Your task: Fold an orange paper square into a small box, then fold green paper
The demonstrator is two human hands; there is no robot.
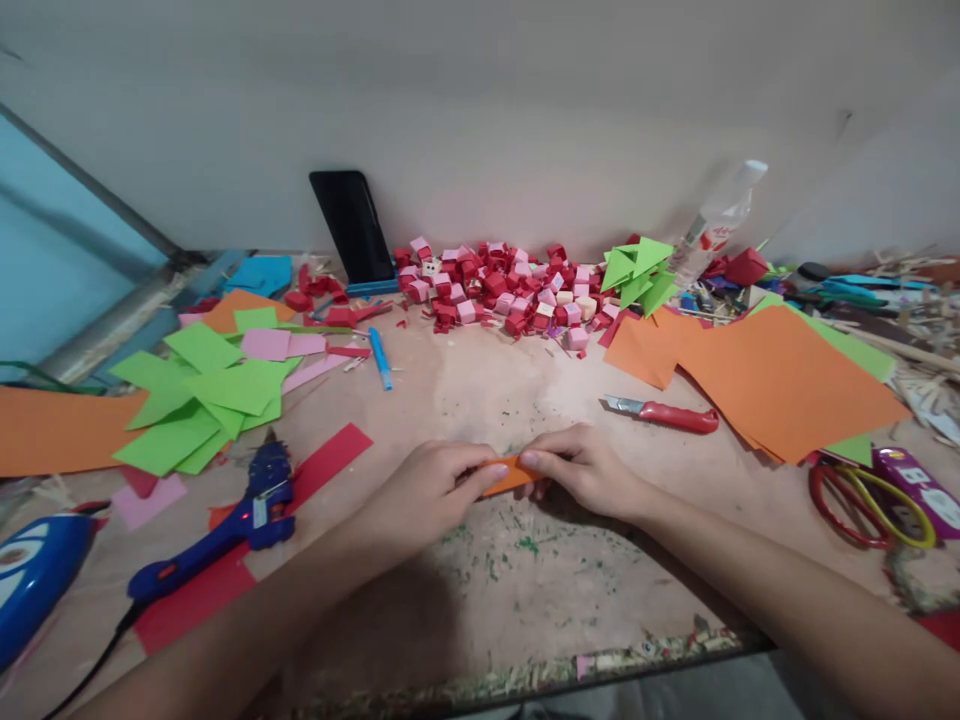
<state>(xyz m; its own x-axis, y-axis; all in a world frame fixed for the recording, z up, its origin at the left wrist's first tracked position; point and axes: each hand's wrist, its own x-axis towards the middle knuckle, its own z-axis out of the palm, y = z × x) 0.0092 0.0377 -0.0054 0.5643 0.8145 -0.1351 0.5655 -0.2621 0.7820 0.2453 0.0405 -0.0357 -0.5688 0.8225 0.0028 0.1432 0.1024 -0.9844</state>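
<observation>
A small folded strip of orange paper [511, 475] is held between my two hands, just above the table's middle. My left hand [442, 485] pinches its left end between thumb and fingers. At the right end, my right hand [574, 468] grips it with the thumb on top and fingers curled beneath. Behind my right hand lies a red-handled utility knife [675, 416] with its blade pointing left. A blue glue gun [251, 510] rests left of my left hand, over red paper [199, 600].
Green paper pieces [217, 385] and orange sheets [787, 385] lie at the sides. Red and pink folded pieces [510, 285] line the wall, between a phone [352, 225] and a bottle [720, 220]. Scissors [855, 510] lie right; a blue pen [380, 358] lies behind my left hand.
</observation>
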